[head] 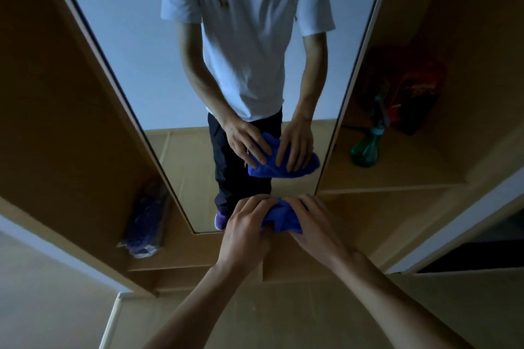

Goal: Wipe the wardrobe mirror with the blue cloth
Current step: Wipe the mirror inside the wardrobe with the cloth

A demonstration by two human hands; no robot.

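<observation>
A tall wardrobe mirror (147,37) fills the middle of the head view between wooden panels. It reflects a person in a white T-shirt and dark trousers whose two hands hold a blue cloth. In front of the mirror's lower edge I hold the bunched blue cloth (282,217) between both hands. My left hand (246,231) grips its left side with curled fingers. My right hand (317,228) grips its right side. The cloth is mostly hidden by my fingers and sits a little in front of the glass.
A green spray bottle (365,147) stands in the open wardrobe compartment right of the mirror, beside a red package (411,85). A plastic-wrapped purple bundle (147,224) leans in the left compartment. Wooden floor lies below, and a white door edge (465,215) is at the right.
</observation>
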